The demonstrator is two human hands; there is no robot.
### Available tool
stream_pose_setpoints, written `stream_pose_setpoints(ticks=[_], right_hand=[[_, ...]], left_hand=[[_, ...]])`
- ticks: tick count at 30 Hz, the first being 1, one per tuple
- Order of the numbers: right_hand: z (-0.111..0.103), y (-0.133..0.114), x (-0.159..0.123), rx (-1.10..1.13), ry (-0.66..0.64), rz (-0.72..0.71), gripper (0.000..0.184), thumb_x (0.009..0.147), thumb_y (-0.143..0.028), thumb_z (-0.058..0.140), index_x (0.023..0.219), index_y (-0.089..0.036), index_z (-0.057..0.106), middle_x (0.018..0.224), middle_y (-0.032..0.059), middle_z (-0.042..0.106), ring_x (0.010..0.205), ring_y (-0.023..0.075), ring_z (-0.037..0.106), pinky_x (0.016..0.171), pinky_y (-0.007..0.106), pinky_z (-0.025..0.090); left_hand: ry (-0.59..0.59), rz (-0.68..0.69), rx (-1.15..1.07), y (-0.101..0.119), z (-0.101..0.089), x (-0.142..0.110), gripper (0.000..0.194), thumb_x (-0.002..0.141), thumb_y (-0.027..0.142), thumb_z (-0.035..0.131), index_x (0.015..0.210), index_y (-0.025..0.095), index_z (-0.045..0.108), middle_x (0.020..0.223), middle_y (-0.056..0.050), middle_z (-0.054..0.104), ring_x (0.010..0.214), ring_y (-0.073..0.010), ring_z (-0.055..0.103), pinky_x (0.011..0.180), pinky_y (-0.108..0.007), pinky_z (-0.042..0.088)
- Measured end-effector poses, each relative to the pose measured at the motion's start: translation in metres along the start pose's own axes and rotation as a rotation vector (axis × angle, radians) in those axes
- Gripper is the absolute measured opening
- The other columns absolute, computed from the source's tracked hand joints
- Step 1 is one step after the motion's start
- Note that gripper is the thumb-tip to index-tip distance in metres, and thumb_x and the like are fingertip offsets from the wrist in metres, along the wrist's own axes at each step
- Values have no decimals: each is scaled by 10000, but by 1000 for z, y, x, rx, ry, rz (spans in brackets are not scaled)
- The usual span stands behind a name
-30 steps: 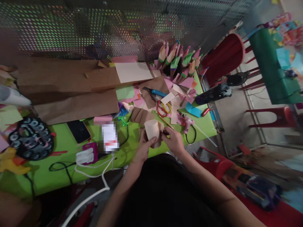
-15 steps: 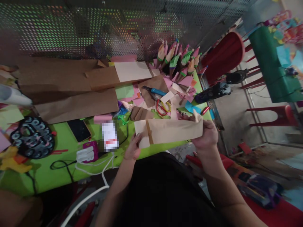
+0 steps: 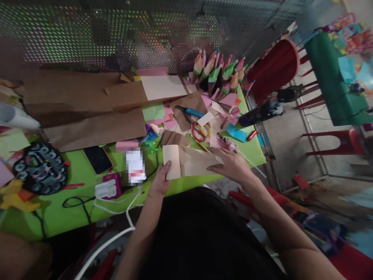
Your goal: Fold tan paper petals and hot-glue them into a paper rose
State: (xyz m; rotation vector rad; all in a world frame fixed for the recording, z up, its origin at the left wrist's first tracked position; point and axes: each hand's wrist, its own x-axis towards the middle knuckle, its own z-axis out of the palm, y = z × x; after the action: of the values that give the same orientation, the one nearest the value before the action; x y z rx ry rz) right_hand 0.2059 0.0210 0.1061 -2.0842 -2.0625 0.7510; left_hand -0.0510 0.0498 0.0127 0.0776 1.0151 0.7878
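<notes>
A long strip of cream paper (image 3: pixel 194 161) stretches between my hands above the front edge of the green table, its left end a paler panel (image 3: pixel 174 162). My left hand (image 3: pixel 161 179) is closed on that panel's lower left edge, thumb on top. My right hand (image 3: pixel 231 165) lies over the strip's right part, fingers and thumb stretched apart and touching the paper; it hides the strip's right end. Behind the strip are folded brown paper pieces (image 3: pixel 175 139), scissors with red and yellow handles (image 3: pixel 201 131) and a blue cutter (image 3: pixel 192 112).
Brown cardboard (image 3: pixel 72 93) lies along the perforated metal panel (image 3: pixel 116 39). Cone-shaped paper crafts (image 3: pixel 215 76) stand at the back right. Phones (image 3: pixel 97 160), white cables (image 3: pixel 132 206) and a black round tray (image 3: pixel 40 169) are on the left. A red chair (image 3: pixel 274 62) stands beyond the table.
My right hand has moved left from the strip's right end onto its face, with its fingers now stretched out. The left end now shows a wider pale panel; my left hand still grips it.
</notes>
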Motion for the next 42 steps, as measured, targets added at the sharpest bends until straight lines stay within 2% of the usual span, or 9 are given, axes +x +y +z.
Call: stream_pose_setpoints(ticks=[3, 8, 13, 20, 23, 28, 34, 38, 42], right_hand=[[13, -3, 0, -218, -153, -5, 734, 753, -475, 768, 1406, -248, 523, 967, 94, 746, 867, 290, 690, 709, 332, 452], [26, -4, -11, -218, -230, -94, 163, 941, -265, 551, 1007, -238, 697, 782, 53, 712, 728, 205, 653, 629, 280, 341], [17, -22, -26, -104, -225, -243, 309, 992, -355, 475, 763, -208, 623, 654, 36, 628, 604, 170, 558, 593, 289, 287], [-28, -49, -43, 224, -221, -300, 482, 1011, -506, 389, 671, -223, 580, 626, 35, 566, 613, 170, 528, 593, 291, 346], [-43, -48, -52, 510, -297, -302, 513, 950, -605, 468, 636, -228, 617, 645, 48, 582, 644, 181, 549, 626, 309, 397], [-24, -22, -39, 934, -8, 217, 436, 827, -635, 631, 895, -219, 742, 659, 13, 594, 463, 121, 409, 431, 272, 343], [18, -21, -5, 1043, 13, 237, 646, 640, -381, 835, 1246, -264, 642, 1000, 22, 699, 822, 184, 634, 675, 261, 492], [37, -22, 4, 994, -113, 245, 464, 590, -361, 843, 1003, -194, 712, 865, 19, 710, 782, 206, 639, 695, 293, 494], [41, -12, 2, 1095, 20, 409, 269, 686, -444, 762, 803, -214, 687, 627, -24, 631, 546, 152, 556, 534, 270, 433]], left_hand=[[-36, 10, 48, 1, 4, -4, 540, 587, 405, 880, 1019, 164, 662, 876, -55, 759, 896, -242, 734, 842, -339, 590], [-23, 91, 231, -3, 9, -8, 667, 569, 386, 877, 1151, 161, 644, 932, -62, 753, 857, -236, 714, 700, -289, 559], [15, 304, 429, -19, 33, -10, 493, 594, 256, 838, 1043, 176, 653, 951, -54, 726, 860, -210, 681, 772, -304, 547], [128, 518, 614, -24, 57, 0, 625, 609, 230, 827, 1190, 184, 601, 1118, -97, 679, 1038, -267, 652, 883, -334, 512], [299, 439, 487, -12, 47, 7, 638, 594, 224, 835, 1180, 175, 586, 1048, -87, 691, 965, -258, 667, 803, -316, 517], [-21, 206, 158, -8, 48, -6, 620, 629, 365, 842, 1186, 224, 612, 986, -27, 714, 848, -189, 680, 710, -267, 526], [-142, -49, 8, -20, 44, -17, 615, 527, 345, 899, 1084, 177, 699, 911, -39, 749, 790, -198, 696, 664, -265, 548], [-192, -90, -40, -21, 30, -16, 540, 555, 407, 896, 1007, 170, 722, 927, -57, 764, 773, -198, 712, 665, -268, 567], [-148, -23, -58, -19, 21, -11, 482, 589, 326, 893, 1015, 197, 708, 902, -30, 772, 861, -201, 732, 774, -261, 582]])
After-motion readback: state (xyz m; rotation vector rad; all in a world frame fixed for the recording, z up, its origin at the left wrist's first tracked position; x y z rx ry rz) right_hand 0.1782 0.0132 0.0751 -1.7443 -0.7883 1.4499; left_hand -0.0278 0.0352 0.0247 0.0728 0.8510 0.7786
